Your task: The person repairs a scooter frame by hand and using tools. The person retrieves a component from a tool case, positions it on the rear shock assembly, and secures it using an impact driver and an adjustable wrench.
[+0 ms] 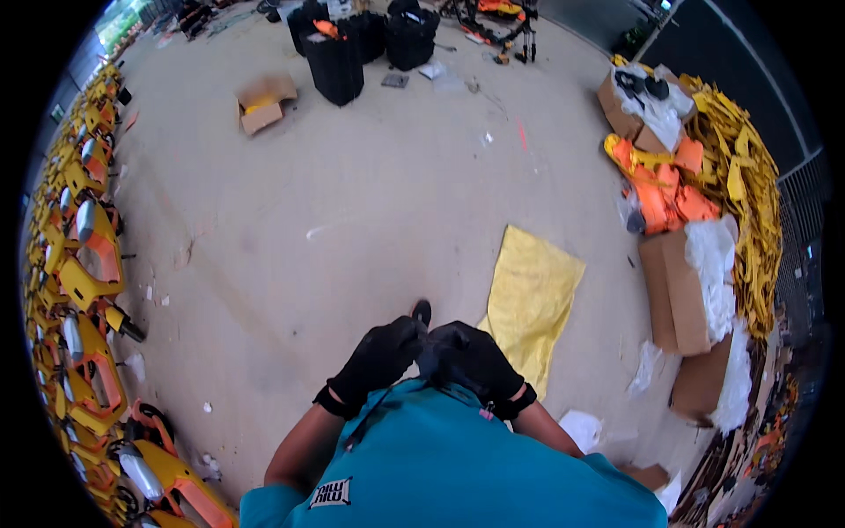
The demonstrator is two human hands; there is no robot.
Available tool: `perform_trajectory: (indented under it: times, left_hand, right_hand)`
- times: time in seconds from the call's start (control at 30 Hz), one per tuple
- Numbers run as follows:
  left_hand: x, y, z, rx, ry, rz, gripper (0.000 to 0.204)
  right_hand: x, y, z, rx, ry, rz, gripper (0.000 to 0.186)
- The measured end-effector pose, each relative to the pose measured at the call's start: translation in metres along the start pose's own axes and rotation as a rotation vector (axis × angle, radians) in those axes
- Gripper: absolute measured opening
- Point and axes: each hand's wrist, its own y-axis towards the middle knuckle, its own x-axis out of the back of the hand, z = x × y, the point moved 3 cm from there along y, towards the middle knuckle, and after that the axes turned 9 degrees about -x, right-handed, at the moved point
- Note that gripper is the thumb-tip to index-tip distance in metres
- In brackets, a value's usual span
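A white rectangular patch [330,493] with dark, inverted lettering sits on the teal short-sleeved shirt [475,466]. The black-gloved left hand [380,354] and black-gloved right hand [482,356] meet before it, fingers bent; whether they grip the dark, perhaps fabric, piece [431,361] between them cannot be told. They partly hide a black shoe [422,311].

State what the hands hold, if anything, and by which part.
Cannot be told: the gloved left hand and right hand are close together, hiding anything between them.
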Motion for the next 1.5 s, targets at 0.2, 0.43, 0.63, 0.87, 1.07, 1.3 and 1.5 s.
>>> perform_trajectory:
  times: [0.2,0.43,0.63,0.87,1.07,1.3,1.5]
  left_hand:
    - [0.090,0.172,0.001,-0.154,0.037,-0.169,0.012]
    - [0.165,0.381,0.069,-0.178,-0.045,-0.039,0.024]
    - [0.246,0.580,0.105,-0.191,-0.033,0.039,0.014]
    - [0.301,0.795,0.117,-0.170,-0.070,0.255,0.017]
    - [0.317,0.988,0.156,-0.250,-0.099,0.271,0.014]
    - [0.370,1.200,0.153,-0.268,-0.035,0.129,0.017]
    - [0.395,1.351,0.174,-0.105,-0.142,0.013,0.020]
  right_hand:
    - [0.082,0.167,0.093,-0.080,-0.110,0.090,0.017]
    - [0.177,0.361,0.129,-0.108,-0.247,0.032,0.019]
    - [0.262,0.522,0.195,-0.155,-0.131,-0.106,0.017]
    - [0.369,0.663,0.254,-0.135,-0.118,-0.296,0.019]
    - [0.482,0.805,0.275,-0.127,-0.137,-0.348,0.012]
    - [0.625,0.981,0.356,-0.124,-0.144,-0.179,0.016]
    - [0.727,1.113,0.399,-0.203,-0.096,-0.078,0.017]
